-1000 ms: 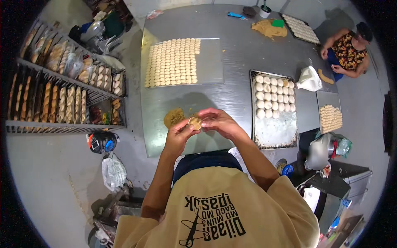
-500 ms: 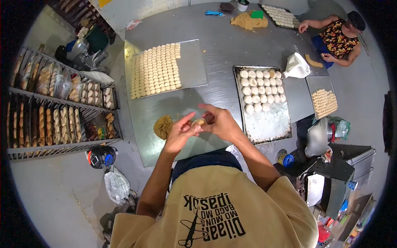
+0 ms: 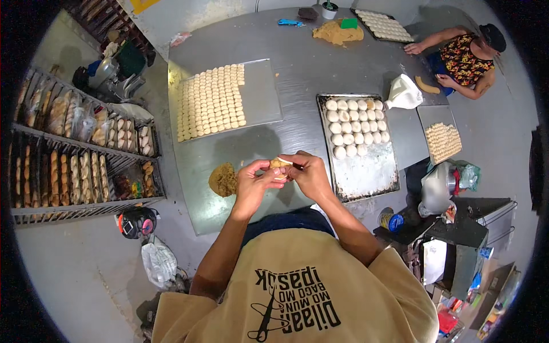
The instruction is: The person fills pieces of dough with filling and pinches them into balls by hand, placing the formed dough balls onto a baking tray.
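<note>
At frame centre, a dough piece [image 3: 280, 166] was pinched between the fingers of both left hand [image 3: 253, 184] and right hand [image 3: 310, 173], held above the worktop [image 3: 297, 74] for shaping.

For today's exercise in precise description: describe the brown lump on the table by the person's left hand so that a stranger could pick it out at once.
Start at the big grey metal table. At its near edge, just left of the person's left hand, lies a brown mound of filling straight on the steel. Unlike the pale dough rounds lined up in rows on the trays, it is dark, crumbly, shapeless and alone.
</note>
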A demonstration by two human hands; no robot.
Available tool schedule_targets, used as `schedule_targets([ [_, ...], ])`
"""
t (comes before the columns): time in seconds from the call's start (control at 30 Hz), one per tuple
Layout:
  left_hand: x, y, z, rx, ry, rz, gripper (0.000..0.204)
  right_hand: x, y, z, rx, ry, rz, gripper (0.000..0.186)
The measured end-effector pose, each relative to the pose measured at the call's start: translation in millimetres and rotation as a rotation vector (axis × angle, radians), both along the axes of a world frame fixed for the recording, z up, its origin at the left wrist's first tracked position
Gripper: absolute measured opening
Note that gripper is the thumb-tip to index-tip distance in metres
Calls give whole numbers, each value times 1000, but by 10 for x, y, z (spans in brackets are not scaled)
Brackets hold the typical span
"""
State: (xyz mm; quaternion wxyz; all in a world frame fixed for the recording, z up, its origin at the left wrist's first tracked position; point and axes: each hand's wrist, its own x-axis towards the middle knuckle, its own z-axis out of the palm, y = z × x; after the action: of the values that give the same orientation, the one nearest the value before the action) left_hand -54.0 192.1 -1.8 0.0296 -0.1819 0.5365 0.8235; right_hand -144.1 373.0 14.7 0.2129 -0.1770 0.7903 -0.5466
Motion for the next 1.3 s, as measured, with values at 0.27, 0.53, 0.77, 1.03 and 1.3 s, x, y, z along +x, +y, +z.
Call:
schedule_targets([
  [0.27,25,-113,258,292,11,-180,39,-129,132,-59,-378,-530,61,30],
  [0.53,65,-12,87,110,-10,-123,35,84,66,-1,-85,-73,27,32],
  [0.77,107,65,165,32,-43,-96,39,-22,146,-114,-266,-345,19,34],
  [1.03,84,-16,148,184,-115,-108,54,-159,147,-287,-326,-568,25,25],
  [1.3,8,14,-325,67,-145,46,40,-194,87,-364,-280,-466,80,27],
])
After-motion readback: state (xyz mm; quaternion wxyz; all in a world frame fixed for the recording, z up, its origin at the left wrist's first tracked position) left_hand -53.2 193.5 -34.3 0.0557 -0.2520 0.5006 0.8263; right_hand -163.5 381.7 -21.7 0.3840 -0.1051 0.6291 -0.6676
